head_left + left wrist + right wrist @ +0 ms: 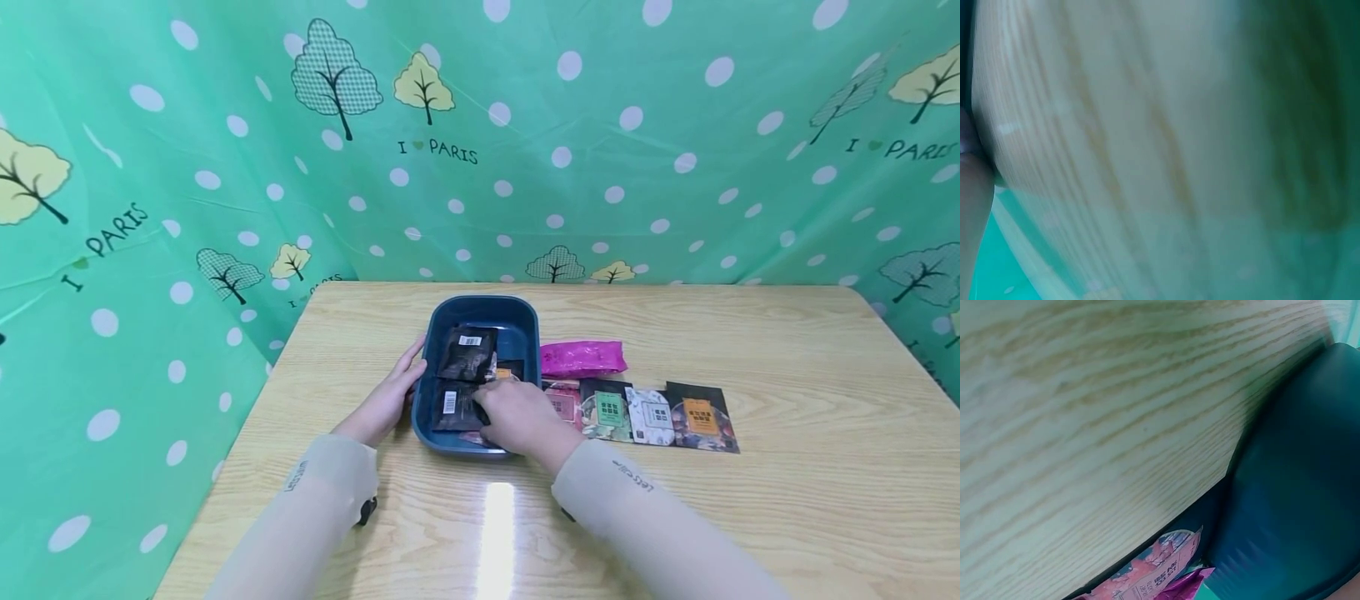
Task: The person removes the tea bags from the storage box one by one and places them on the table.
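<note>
A dark blue plastic bin (517, 321) stands on the table with several packets inside. My left hand (393, 396) rests along the bin's left outer wall, fingers fairly straight; in the left wrist view only a piece of that hand (969, 187) shows at the left edge. My right hand (521, 417) reaches over the right rim into the bin. Its fingers are bent round the right edge of a black packet (450, 408) with a white barcode label, and the fingertips are partly hidden. Another black packet (468, 354) lies behind it, above partly covered printed packets.
Right of the bin lies a shiny magenta packet (585, 358). In front of it, a row holds a pink-labelled packet (562, 402), a green-labelled packet (607, 410), a white packet (651, 416) and an orange-labelled packet (701, 417). A green polka-dot cloth (525, 192) hangs behind the table.
</note>
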Motion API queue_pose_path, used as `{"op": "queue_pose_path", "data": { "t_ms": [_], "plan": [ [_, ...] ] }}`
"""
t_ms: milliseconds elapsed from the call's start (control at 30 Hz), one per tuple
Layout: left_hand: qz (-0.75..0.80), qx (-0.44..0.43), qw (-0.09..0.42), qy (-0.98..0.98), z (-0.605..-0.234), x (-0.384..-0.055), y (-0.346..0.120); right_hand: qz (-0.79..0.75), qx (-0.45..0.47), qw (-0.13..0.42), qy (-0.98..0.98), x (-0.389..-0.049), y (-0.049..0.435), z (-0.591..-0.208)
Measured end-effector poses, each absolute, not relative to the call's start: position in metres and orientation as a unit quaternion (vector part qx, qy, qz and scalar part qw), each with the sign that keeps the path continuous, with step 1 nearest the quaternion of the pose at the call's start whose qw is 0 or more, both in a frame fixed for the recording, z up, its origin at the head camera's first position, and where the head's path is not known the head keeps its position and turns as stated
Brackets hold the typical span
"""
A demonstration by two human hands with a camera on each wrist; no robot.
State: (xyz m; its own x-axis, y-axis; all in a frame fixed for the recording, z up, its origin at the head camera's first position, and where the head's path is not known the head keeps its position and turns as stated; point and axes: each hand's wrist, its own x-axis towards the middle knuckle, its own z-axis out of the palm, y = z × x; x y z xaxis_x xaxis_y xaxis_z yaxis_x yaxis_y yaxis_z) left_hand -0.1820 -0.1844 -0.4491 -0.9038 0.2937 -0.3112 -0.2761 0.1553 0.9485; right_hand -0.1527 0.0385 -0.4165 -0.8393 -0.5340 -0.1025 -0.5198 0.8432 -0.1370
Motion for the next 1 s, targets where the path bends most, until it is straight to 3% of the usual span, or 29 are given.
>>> {"op": "queue_pose_path", "data": {
  "t_ms": [567, 1000],
  "plan": [
    [0.648, 0.014, 0.220, 0.729, -0.4493, -0.1822, -0.1860, -0.100, -0.263, 0.045, 0.959, -0.1520, 0.0408, -0.4183],
    [0.639, 0.020, 0.218, 0.738, -0.4478, -0.1816, -0.1866, -0.155, -0.250, -0.005, 0.956, -0.1499, 0.0425, -0.4209]
  ]
}}
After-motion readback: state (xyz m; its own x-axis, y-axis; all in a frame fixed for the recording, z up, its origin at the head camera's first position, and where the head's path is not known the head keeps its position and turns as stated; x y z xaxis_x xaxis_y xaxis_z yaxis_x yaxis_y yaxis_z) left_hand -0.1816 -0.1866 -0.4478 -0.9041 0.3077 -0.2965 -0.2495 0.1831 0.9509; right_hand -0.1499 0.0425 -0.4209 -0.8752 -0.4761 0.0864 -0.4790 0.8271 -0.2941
